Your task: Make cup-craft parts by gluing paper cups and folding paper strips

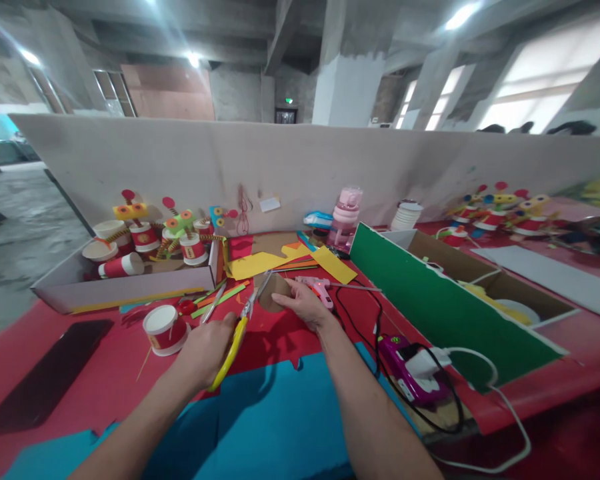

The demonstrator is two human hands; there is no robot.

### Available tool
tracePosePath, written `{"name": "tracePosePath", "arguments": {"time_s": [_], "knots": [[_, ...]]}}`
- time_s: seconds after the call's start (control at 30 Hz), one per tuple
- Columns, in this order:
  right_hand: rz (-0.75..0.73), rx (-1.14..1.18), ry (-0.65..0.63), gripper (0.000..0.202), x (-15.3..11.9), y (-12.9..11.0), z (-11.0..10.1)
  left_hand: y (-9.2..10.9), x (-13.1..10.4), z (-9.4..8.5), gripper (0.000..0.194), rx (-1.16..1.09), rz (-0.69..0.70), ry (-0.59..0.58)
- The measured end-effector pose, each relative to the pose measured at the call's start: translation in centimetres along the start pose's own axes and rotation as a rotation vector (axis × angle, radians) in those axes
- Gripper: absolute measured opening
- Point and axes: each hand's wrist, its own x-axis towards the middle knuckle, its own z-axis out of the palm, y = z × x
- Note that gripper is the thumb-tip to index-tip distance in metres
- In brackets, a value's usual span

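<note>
My left hand [207,347] is closed around the yellow handles of a pair of scissors [234,350]. The scissors' metal blades point up and away, against the left edge of a small brown cardboard piece [267,299]. My right hand [300,303] pinches that cardboard at its right side, thumb on top. Just beyond lie yellow paper sheets [257,265] and thin green and orange strips [223,300]. A pink glue gun [320,290] rests right of my right hand. A white-and-red paper cup [164,330] stands upside down left of my left hand.
At left, a white box [125,293] holds paper-cup figures. A green-sided box [440,300] with compartments stands at right, beside a purple power strip [413,373] with cables. A dark flat slab [45,373] lies at left. Blue sheeting [280,413] covers the near edge.
</note>
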Motion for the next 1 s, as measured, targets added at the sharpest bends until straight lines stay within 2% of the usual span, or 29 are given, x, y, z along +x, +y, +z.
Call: {"name": "tracePosePath", "arguments": {"time_s": [0.3, 0.37, 0.5, 0.63, 0.8, 1.0], "knots": [[0.018, -0.004, 0.005, 0.044, 0.0, 0.0, -0.6, 0.5, -0.2, -1.2, 0.021, -0.007, -0.010, -0.050], [-0.015, 0.021, 0.066, 0.040, 0.3, 0.3, -0.3, 0.6, -0.2, -1.4, 0.022, 0.005, -0.031, -0.037], [-0.082, 0.219, 0.292, 0.039, 0.9, 1.2, 1.3, 1.2, -0.2, -1.4, 0.026, 0.014, -0.065, -0.021], [-0.104, 0.266, 0.384, 0.042, 1.1, 1.7, 2.7, 1.8, -0.3, -1.3, 0.028, 0.038, -0.100, -0.051], [-0.088, 0.178, 0.379, 0.039, 1.1, 1.8, 2.4, 1.6, -0.3, -1.3, 0.025, 0.063, -0.088, -0.055], [-0.058, 0.135, 0.263, 0.038, 0.9, 1.7, 1.7, 0.9, -0.3, -0.8, 0.027, 0.047, -0.050, -0.015]]}}
